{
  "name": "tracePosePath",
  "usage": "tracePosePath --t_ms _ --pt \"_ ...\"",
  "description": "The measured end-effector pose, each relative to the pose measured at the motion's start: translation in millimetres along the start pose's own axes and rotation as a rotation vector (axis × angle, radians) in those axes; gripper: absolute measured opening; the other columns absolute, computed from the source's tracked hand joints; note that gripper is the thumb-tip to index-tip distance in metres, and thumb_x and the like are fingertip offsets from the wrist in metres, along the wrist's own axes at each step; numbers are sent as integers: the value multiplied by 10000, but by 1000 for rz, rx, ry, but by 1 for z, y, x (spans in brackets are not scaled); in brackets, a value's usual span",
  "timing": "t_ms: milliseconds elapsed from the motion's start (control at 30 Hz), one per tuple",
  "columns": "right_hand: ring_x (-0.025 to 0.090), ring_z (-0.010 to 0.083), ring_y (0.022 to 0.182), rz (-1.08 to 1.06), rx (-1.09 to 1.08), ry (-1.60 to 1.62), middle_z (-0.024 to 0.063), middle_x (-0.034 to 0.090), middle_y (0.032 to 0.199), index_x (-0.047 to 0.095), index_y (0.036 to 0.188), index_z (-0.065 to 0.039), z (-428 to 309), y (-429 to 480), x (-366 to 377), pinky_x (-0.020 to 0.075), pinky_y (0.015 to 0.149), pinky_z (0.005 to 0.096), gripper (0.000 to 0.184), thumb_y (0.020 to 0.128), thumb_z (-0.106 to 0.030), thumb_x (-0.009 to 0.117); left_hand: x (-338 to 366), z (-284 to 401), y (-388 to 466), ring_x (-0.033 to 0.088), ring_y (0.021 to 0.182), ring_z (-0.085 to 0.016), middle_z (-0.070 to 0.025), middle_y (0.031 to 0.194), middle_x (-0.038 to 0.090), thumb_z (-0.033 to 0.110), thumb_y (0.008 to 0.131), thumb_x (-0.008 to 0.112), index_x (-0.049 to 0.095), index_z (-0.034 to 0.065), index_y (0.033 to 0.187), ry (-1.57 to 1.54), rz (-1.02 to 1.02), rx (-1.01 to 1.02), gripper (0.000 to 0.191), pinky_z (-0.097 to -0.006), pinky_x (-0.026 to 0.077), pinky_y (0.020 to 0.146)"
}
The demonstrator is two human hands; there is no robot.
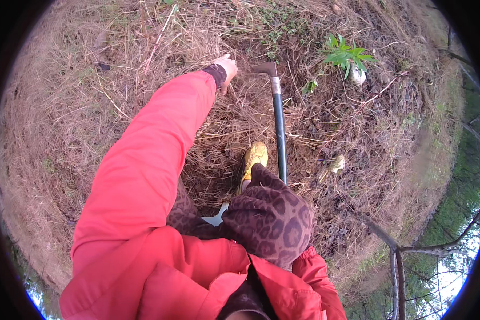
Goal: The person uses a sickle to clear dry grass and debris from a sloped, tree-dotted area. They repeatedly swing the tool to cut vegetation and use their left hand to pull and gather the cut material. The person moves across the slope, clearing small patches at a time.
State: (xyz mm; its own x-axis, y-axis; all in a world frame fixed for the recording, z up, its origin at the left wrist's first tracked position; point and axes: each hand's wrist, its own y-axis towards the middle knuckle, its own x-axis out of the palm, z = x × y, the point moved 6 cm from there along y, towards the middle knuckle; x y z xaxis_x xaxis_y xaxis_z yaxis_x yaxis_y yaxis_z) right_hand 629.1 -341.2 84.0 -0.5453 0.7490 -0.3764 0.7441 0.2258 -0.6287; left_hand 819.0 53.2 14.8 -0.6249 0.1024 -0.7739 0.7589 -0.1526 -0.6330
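My left hand [227,72] reaches out low over dry grass [240,104], thumb and fingers apart. Its fingertips are at the grass stems; any contact with them is hard to make out. Just right of it is the rusty metal head [267,69] of a long-handled hand tool, perhaps a sickle or small hoe. The tool's dark green handle [279,132] runs back towards me and disappears behind my raised knee [278,222] in leopard-print trousers. My right hand is out of view; only the red sleeve [318,276] shows beside that knee.
My yellow shoe [256,156] stands on the grass left of the handle. A leafy green plant [347,55] grows by a pale stone [357,75]. Another pale stone [337,164] lies nearer. Bare branches [398,252] rise at right. A pale, smooth thing [216,218] shows between my legs.
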Motion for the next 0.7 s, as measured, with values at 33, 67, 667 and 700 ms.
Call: tracePosePath --t_ms 33,67,667,700 --pt "559 157 702 3 -8 -15 105 596 791 540 998 19 -1 5 -3 456 670 281 341 697 -81 665 2 5 -4 502 1067 -271 -156 1056 559 422 438 821 573 -16 1018 21 36 24 768 -372 312 995" --pt "558 158 689 4 -4 -30 105 594 777 540 991 21 -3 6 -6 457 662 282 338 695 -83 666 5 5 -7 527 1026 -275 -154 1010 576 404 450 818 582 -7 994 -15 19 9 721 -368 362 942" --pt "615 202 660 45 122 -296 157 599 698 552 1008 12 74 -135 -75 483 651 312 355 661 -38 609 21 73 -84 584 771 -241 -110 749 586 110 710 526 582 23 726 -36 545 147 104 -359 469 658" --pt "594 201 612 93 -9 -274 151 585 673 545 969 23 71 -149 -79 476 615 319 322 661 -45 611 25 79 -85 577 756 -238 -106 740 578 111 703 521 577 25 717 -41 538 133 104 -356 464 654"
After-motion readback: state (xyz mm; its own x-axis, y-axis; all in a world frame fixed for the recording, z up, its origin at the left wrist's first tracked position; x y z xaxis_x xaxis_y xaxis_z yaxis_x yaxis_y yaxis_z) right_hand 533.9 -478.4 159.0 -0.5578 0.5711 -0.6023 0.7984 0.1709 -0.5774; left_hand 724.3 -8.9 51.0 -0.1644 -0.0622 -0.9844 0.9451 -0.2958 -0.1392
